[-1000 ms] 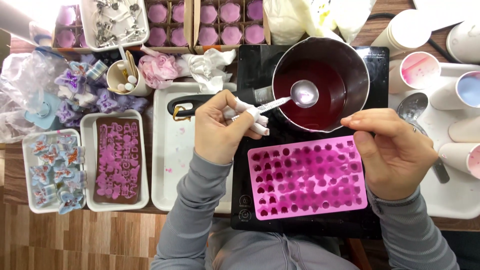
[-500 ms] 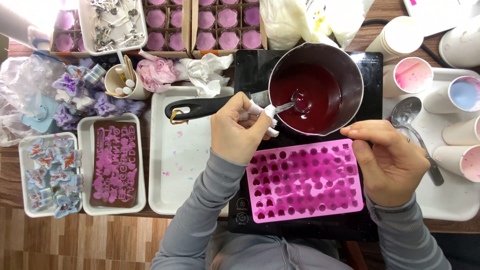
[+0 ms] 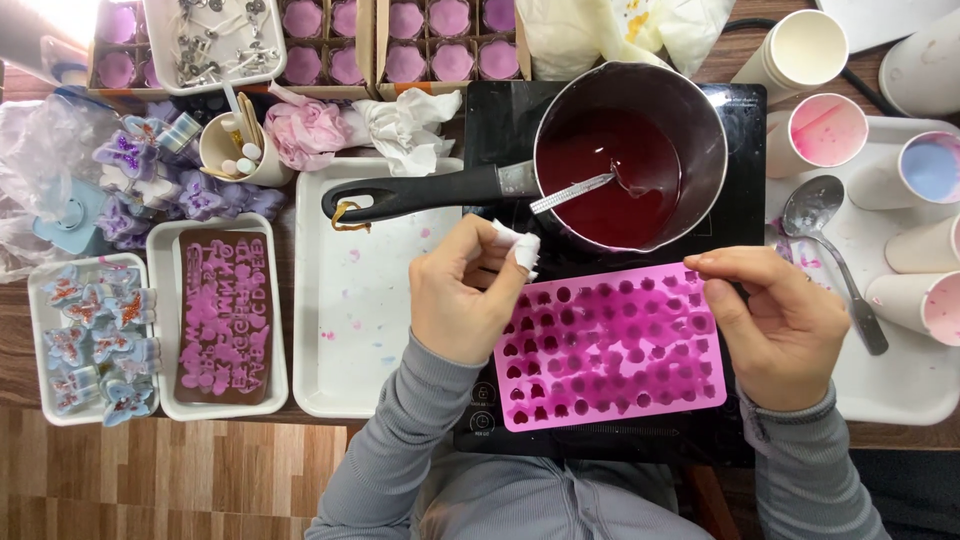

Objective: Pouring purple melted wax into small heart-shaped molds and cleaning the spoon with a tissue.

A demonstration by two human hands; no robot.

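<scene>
Pink silicone mold (image 3: 610,345), small heart cavities

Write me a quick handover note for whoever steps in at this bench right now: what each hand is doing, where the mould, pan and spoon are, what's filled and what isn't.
Left hand: off the spoon, fingers curled, bandaged fingertips just above the pink silicone mould; holds nothing.
Right hand: steadies the mould's right edge.
Mould lies flat on the black hob, in front of the saucepan.
Spoon rests in the saucepan's dark red liquid, handle against the rim.
Done: whether any cavity is filled cannot be told.
Left: filling the mould; a second spoon lies on the right white tray.
</scene>
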